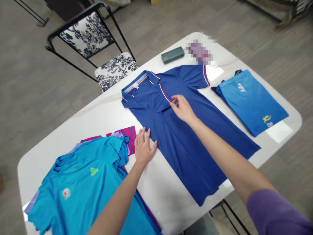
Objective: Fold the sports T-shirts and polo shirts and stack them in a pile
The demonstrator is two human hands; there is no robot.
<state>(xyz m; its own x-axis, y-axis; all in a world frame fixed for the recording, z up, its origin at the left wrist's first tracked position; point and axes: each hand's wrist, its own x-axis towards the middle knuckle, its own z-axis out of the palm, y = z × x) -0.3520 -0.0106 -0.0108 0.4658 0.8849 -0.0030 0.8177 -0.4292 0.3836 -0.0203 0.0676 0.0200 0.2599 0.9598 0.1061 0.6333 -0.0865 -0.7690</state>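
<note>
A dark blue polo shirt (181, 130) lies spread on the white table, its collar towards the far left. One short sleeve sticks out at the far side; the nearer one is folded in over the chest. My right hand (182, 107) pinches the striped cuff of that folded sleeve. Flat beside the shirt's near side edge rests my left hand (144, 147), fingers spread, its fingertips at the fabric. Left of it lies a bright turquoise T-shirt (83, 182) on top of other garments, among them a pink and purple striped one (130, 135).
A folded light blue garment (251, 101) lies at the right of the white table (85, 120). Near the far edge are a dark green box-like object (172, 55) and a pixelated purple item (199, 52). A patterned chair (117, 70) stands against the table's far side.
</note>
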